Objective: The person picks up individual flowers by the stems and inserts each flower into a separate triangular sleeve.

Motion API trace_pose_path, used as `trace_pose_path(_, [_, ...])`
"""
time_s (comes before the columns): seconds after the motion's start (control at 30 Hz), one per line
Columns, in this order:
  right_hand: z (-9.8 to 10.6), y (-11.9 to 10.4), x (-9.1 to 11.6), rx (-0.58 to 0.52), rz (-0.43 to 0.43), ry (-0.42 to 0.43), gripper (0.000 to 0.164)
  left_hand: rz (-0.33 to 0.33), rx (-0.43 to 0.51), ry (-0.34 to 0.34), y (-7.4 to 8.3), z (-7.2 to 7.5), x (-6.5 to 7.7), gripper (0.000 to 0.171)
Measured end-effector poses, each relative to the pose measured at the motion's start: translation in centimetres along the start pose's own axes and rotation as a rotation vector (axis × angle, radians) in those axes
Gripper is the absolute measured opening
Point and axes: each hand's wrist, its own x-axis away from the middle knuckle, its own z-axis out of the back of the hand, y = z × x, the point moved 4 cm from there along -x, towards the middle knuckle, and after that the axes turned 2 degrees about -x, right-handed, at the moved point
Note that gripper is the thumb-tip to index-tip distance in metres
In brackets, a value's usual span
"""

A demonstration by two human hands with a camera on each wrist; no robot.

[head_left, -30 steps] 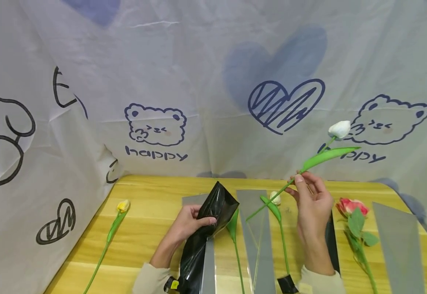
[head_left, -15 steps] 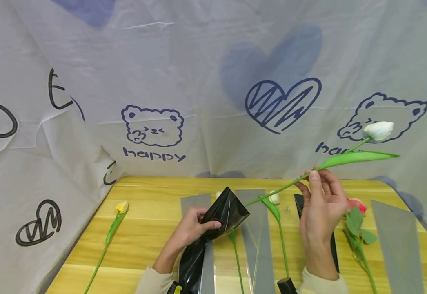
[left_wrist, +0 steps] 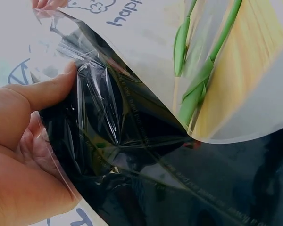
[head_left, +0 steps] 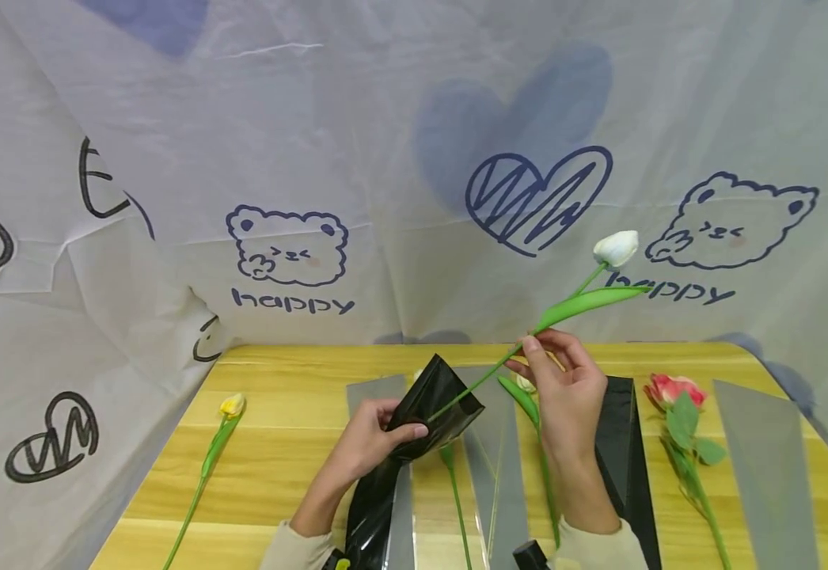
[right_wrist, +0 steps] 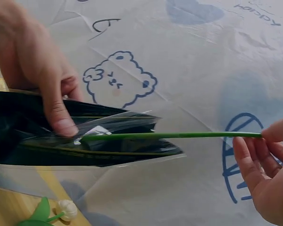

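Note:
My left hand (head_left: 371,439) pinches a shiny black flower sleeve (head_left: 428,412) near its upper opening, thumb across the front. My right hand (head_left: 567,388) holds a white artificial tulip (head_left: 617,248) by its green stem, just below the leaf. The bloom points up and to the right. In the right wrist view the stem (right_wrist: 193,135) runs into the sleeve's mouth, its lower end inside the clear-fronted sleeve (right_wrist: 132,122). The left wrist view shows my thumb (left_wrist: 52,92) on the glossy film, which bears small printed lettering.
A yellow tulip (head_left: 232,405) lies at the table's left. Near the middle, another white tulip (head_left: 526,385) is partly covered by my right arm. A folded black sleeve (head_left: 621,443), a pink rose (head_left: 676,391) and a grey translucent sleeve (head_left: 770,459) lie rightward. A patterned cloth hangs behind.
My right hand first moved right with the tulip, then back left, and the stem's lower end has entered the black sleeve. My left hand has shifted slightly right with the sleeve.

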Motion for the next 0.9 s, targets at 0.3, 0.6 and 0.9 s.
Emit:
trace_pose_path(0.3, [-1.1, 0.9, 0.5, 0.122, -0.084, -0.125, 0.015, -0.011, 0.062, -0.031, 0.5, -0.2, 0.1, 0.015])
trace_pose_path(0.6, [-1.8, 1.5, 0.8, 0.342, -0.080, -0.259, 0.012, -0.027, 0.125, -0.027, 1.8, 0.2, 0.3, 0.021])
trace_pose_path(0.9, [-2.5, 2.0, 1.4, 0.415, -0.137, -0.339, 0.012, -0.078, 0.160, -0.003, 2.8, -0.3, 0.1, 0.022])
